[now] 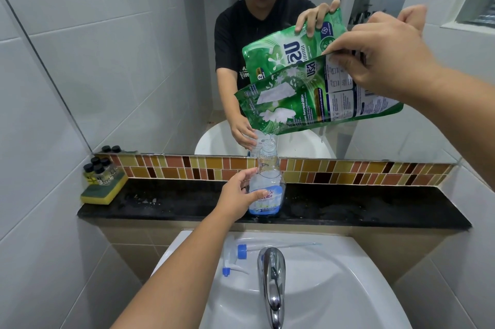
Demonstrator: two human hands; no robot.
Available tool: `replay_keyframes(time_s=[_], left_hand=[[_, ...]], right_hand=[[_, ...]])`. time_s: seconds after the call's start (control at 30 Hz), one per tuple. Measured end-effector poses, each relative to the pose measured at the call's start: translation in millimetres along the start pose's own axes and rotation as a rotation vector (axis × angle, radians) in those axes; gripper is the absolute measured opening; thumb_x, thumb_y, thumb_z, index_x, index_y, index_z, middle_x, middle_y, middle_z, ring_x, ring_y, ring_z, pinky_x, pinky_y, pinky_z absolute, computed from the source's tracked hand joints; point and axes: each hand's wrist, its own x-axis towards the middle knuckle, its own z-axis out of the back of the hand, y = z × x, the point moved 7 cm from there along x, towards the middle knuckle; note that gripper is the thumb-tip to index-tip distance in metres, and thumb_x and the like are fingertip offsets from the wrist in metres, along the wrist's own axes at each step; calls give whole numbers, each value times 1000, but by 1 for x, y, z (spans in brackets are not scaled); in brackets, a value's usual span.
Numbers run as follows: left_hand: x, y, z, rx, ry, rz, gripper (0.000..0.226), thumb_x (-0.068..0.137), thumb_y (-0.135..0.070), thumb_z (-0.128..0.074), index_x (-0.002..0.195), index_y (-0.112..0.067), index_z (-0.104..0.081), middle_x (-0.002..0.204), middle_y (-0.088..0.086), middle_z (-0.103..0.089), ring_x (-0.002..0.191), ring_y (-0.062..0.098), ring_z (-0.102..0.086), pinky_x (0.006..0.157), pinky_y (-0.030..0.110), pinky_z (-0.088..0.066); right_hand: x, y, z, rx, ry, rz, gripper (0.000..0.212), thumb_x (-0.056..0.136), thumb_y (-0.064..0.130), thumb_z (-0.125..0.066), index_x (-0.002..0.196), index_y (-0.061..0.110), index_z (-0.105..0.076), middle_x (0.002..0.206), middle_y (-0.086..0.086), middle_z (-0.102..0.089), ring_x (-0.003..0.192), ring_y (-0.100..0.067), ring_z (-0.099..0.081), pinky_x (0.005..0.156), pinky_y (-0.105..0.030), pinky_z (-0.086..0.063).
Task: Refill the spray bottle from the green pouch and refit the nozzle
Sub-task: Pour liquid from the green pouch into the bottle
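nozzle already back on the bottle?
No, the spray nozzle lies on the sink rim beside the tap, and the spray bottle neck is open under the tilted green pouch.

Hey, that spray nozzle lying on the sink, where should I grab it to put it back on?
Judging by its pose, grip the spray nozzle by its white trigger body, coming from above on the left of the faucet. It lies flat on the sink rim, and the blue collar and thin dip tube stay free.

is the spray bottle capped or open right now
Open: the spray bottle has a bare neck, and its nozzle lies on the sink.
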Motion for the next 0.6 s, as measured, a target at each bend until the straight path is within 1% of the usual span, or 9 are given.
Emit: replay_keyframes(time_s=[0.03, 0.1, 0.17, 0.23, 0.33, 0.47, 0.5, 0.6], left_hand=[[0, 0, 0, 1, 1, 2, 60, 77, -15, -81, 129, -31, -55, 135, -3, -57, 125, 14, -51, 79, 25, -56], [-1, -1, 0, 2, 1, 1, 61, 77, -15, -81, 129, -30, -55, 136, -3, -57, 126, 14, -50, 80, 25, -55], [-1, -1, 0, 7, -3, -6, 62, 77, -14, -81, 131, -28, -54, 137, -2, -56, 127, 14, -49, 79, 22, -54], [-2, -2, 0, 10, -5, -12, 63, 77, -13, -81, 132, -27, -54, 137, -2, -56, 127, 14, -48, 75, 17, -53], [-2, -3, 0, 9, -3, -16, 63, 77, -13, -80, 132, -27, -54, 137, -2, -56, 125, 12, -49, 72, 15, -53], [-2, -2, 0, 4, -1, -27, 64, 76, -13, -81, 133, -25, -53, 133, -4, -58, 124, 11, -50, 73, 12, -51], [-2, -2, 1, -2, 0, -29, 64, 76, -13, -82, 133, -25, -53, 132, -5, -58, 123, 10, -51, 74, 11, -51], [-2, -1, 1, 6, -2, -18, 65, 76, -15, -82, 133, -26, -53, 134, -5, -58, 119, 7, -50, 78, 15, -50]], right_hand=[[0, 0, 0, -5, -1, -1, 15, 91, 23, -62, 102, 19, -71, 84, -1, -68, 79, -27, -46, 65, -28, -5], [-2, -1, -1, -8, 0, -9, 15, 91, 24, -62, 102, 20, -71, 83, 0, -67, 79, -27, -46, 66, -28, -6], [-3, -2, -2, 6, 3, -16, 16, 92, 25, -61, 102, 20, -71, 81, 2, -65, 78, -26, -44, 69, -29, -8], [-3, -3, -3, 13, 4, -16, 15, 91, 24, -61, 101, 20, -72, 80, 2, -64, 78, -25, -43, 67, -28, -7], [-3, -3, -3, 4, 4, -17, 15, 91, 24, -61, 101, 19, -72, 81, 1, -66, 77, -23, -42, 65, -27, -6], [-4, -4, -4, 14, 7, -27, 16, 92, 26, -59, 101, 20, -71, 82, 0, -67, 78, -21, -39, 70, -31, -11], [-4, -5, -4, 12, 5, -27, 15, 92, 25, -60, 101, 20, -71, 81, 0, -67, 78, -20, -39, 70, -31, -11], [-4, -4, -4, 7, 2, -25, 15, 92, 24, -61, 100, 19, -71, 82, -1, -67, 78, -21, -40, 68, -29, -8]])
